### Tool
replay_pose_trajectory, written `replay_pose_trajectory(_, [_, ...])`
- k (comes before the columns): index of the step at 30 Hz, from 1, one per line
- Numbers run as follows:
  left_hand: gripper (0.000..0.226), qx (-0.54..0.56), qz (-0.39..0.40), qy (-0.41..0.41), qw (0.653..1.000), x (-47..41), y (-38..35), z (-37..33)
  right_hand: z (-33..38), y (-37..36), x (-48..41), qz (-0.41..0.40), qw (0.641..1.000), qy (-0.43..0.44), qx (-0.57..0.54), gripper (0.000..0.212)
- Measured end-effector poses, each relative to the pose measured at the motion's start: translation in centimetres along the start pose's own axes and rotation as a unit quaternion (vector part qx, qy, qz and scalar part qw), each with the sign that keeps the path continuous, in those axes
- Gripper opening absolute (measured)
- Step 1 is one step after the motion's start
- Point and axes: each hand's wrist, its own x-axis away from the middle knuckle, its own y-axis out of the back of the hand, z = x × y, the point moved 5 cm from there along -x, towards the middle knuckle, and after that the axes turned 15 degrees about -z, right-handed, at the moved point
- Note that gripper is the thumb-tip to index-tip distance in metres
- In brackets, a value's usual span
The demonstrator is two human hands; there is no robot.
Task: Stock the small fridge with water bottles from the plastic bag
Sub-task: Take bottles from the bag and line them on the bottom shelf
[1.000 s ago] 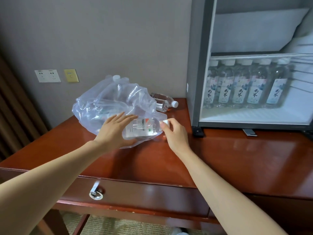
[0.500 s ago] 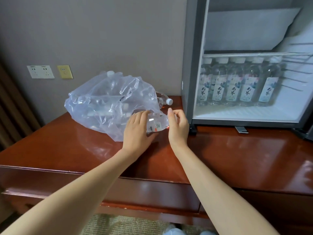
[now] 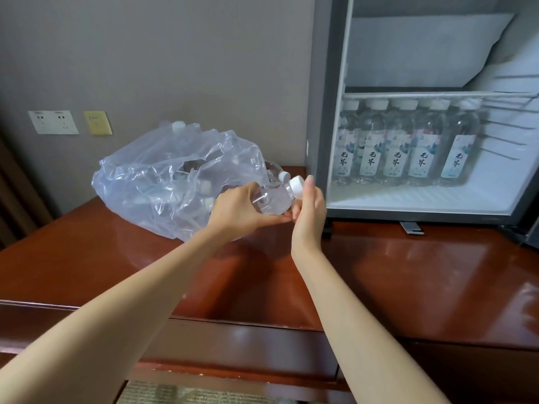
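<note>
A clear water bottle (image 3: 275, 198) with a white cap lies tilted, cap pointing right, just outside the mouth of the crumpled clear plastic bag (image 3: 163, 182). My left hand (image 3: 236, 212) grips its body from the left. My right hand (image 3: 309, 208) touches its neck and cap end from the right. More bottles show dimly inside the bag. The small fridge (image 3: 323, 112) stands open at the right, with a row of several labelled bottles (image 3: 396, 144) upright on its floor under a wire shelf.
Everything rests on a glossy red-brown wooden desk (image 3: 408, 272) with a drawer front below. Another bottle's cap (image 3: 283, 176) pokes out behind the bag near the fridge. Wall sockets (image 3: 54, 122) sit on the grey wall at left.
The bottle has come out of the bag's mouth and been lifted and tilted toward the fridge. My left hand shifted from the bag onto the bottle; my right hand stays at its cap end.
</note>
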Motion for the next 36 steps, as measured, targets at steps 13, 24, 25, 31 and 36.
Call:
replay_pose_trajectory(13, [0.060, 0.400, -0.027, 0.328, 0.856, 0.6, 1.4, 5.7, -2.8, -2.9, 3.3, 0.293, 0.873, 0.240, 0.308, 0.045])
replay_pose_trajectory(24, [0.056, 0.549, -0.027, 0.321, 0.771, -0.6, 1.8, -0.4, -2.5, -2.5, 2.9, 0.303, 0.944, -0.024, 0.131, 0.041])
replay_pose_trajectory(25, [0.056, 0.551, -0.005, 0.322, 0.770, -0.6, 1.5, -0.8, -2.1, -2.0, 2.7, 0.295, 0.948, -0.030, 0.116, 0.039])
replay_pose_trajectory(31, [0.076, 0.465, 0.065, 0.311, 0.827, 2.2, -1.4, -2.1, -1.4, 0.6, 2.1, 0.295, 0.937, -0.090, 0.161, 0.046])
replay_pose_trajectory(36, [0.062, 0.486, 0.103, 0.257, 0.829, 4.2, -2.7, -4.4, 0.2, 3.1, 1.2, 0.267, 0.947, -0.090, 0.156, 0.048])
